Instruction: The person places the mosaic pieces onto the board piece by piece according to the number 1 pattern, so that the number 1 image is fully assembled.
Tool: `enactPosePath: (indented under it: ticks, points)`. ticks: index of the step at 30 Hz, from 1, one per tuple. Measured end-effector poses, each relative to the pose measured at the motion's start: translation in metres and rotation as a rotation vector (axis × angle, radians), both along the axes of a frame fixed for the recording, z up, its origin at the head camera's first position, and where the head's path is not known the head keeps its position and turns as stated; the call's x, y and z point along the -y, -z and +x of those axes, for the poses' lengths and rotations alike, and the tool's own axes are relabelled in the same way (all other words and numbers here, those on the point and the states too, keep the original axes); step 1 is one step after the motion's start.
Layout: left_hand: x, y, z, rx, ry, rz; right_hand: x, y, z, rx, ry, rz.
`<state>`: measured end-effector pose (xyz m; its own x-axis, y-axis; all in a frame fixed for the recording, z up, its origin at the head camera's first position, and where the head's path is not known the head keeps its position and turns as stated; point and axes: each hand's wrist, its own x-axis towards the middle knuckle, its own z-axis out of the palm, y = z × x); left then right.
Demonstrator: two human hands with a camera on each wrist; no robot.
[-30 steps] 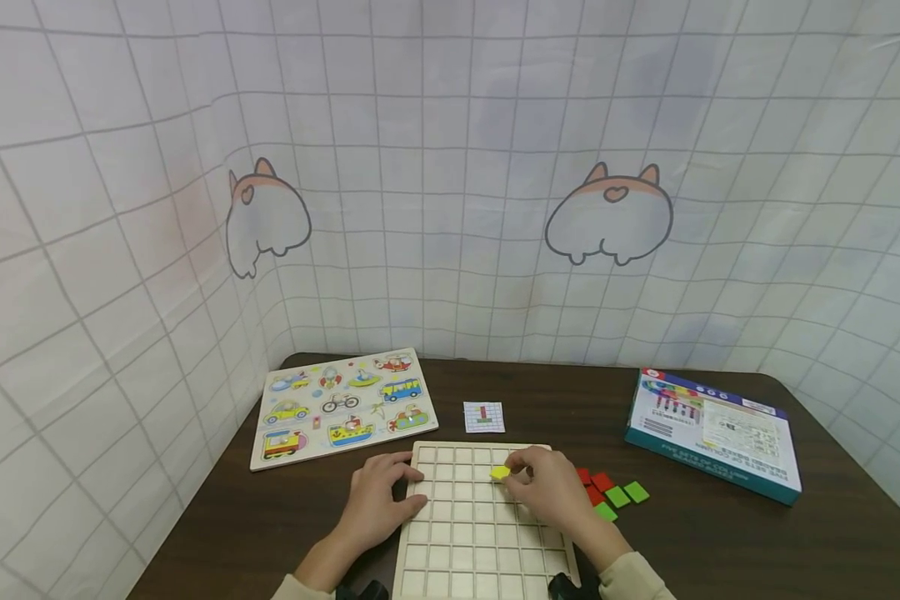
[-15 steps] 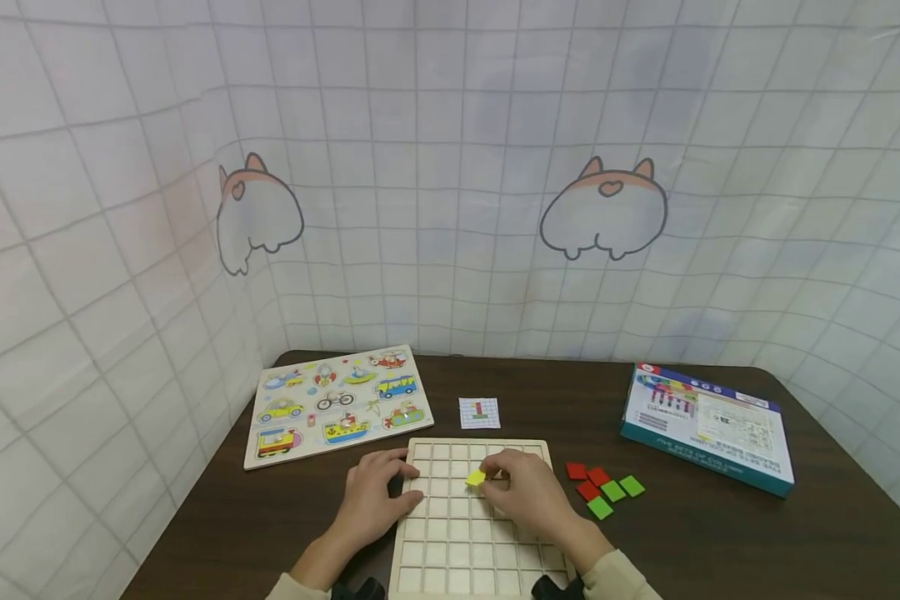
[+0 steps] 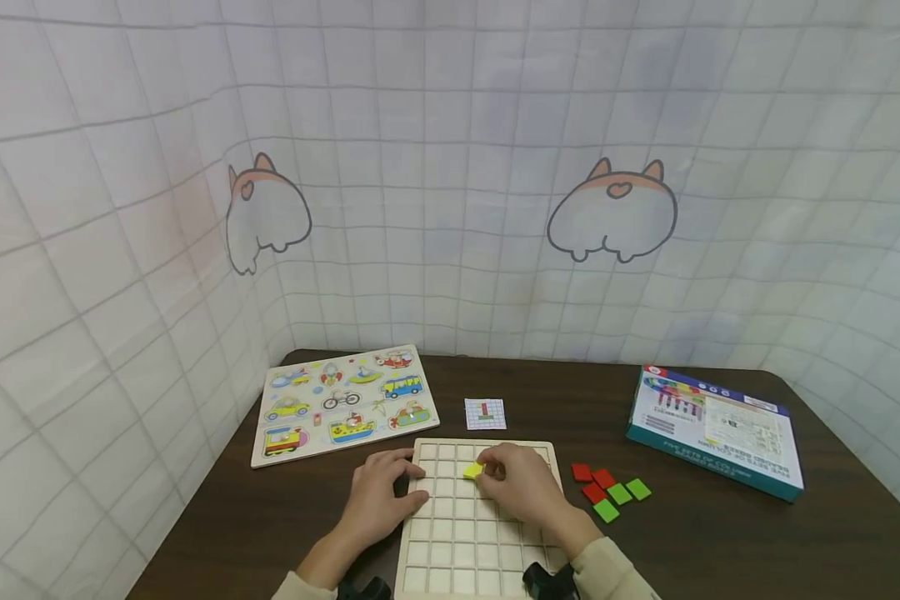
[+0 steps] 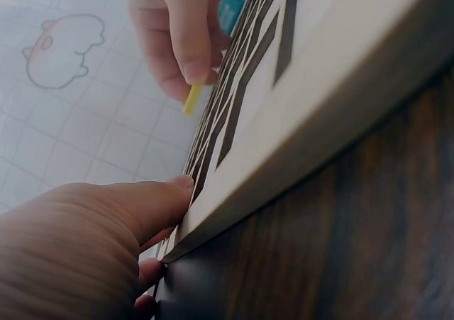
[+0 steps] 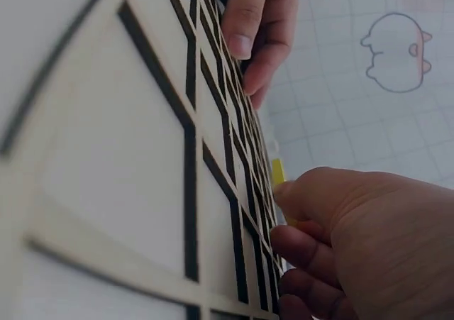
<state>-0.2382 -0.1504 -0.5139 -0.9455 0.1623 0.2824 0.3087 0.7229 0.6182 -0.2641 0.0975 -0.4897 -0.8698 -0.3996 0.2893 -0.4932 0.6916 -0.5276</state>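
Note:
A pale wooden board (image 3: 441, 554) with a raised grid of square cells lies on the dark table. At its left rim rests my left hand (image 3: 375, 497), with the thumb and index fingertips touching the edge. My right hand (image 3: 523, 487) is over the upper middle of the board and pinches a small yellow square tile (image 3: 472, 471) between thumb and fingers. In the left wrist view the yellow tile (image 4: 191, 98) appears tilted, close over the grid. Part of the tile is hidden behind the right fingertips.
Right of the board lie several loose red tiles (image 3: 594, 492) and green tiles (image 3: 607, 510). A small card with a printed grid pattern (image 3: 485, 414) sits behind the board. A picture puzzle board (image 3: 345, 404) is at back left, and a flat box (image 3: 712, 433) at right.
My right hand has moved left across the board, carrying the yellow tile, and then slightly farther from me. The left hand has stayed at the board's left rim.

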Motion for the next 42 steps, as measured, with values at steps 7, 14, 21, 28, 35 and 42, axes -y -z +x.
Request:
enactPosePath:
  ticks: [7, 14, 21, 28, 35, 42]
  points:
    - [-0.003, -0.003, -0.004, -0.016, 0.030, -0.027, -0.001, 0.001, -0.008, -0.009, -0.009, 0.040]
    - [-0.005, -0.004, -0.005, -0.022, 0.029, -0.045, 0.001, 0.001, -0.013, 0.007, 0.001, 0.046]
    - [-0.003, -0.002, -0.002, -0.011, 0.030, -0.021, 0.003, 0.008, -0.012, 0.018, 0.021, -0.016]
    - [0.001, 0.001, 0.001, 0.003, 0.009, 0.003, 0.007, 0.013, -0.009, 0.033, 0.040, -0.084]
    - [0.001, 0.001, 0.001, 0.007, 0.011, 0.000, 0.008, 0.015, -0.008, 0.043, 0.050, -0.095]
    - [0.000, -0.001, 0.001, 0.010, 0.008, 0.001, 0.002, 0.013, -0.007, 0.066, 0.032, -0.151]
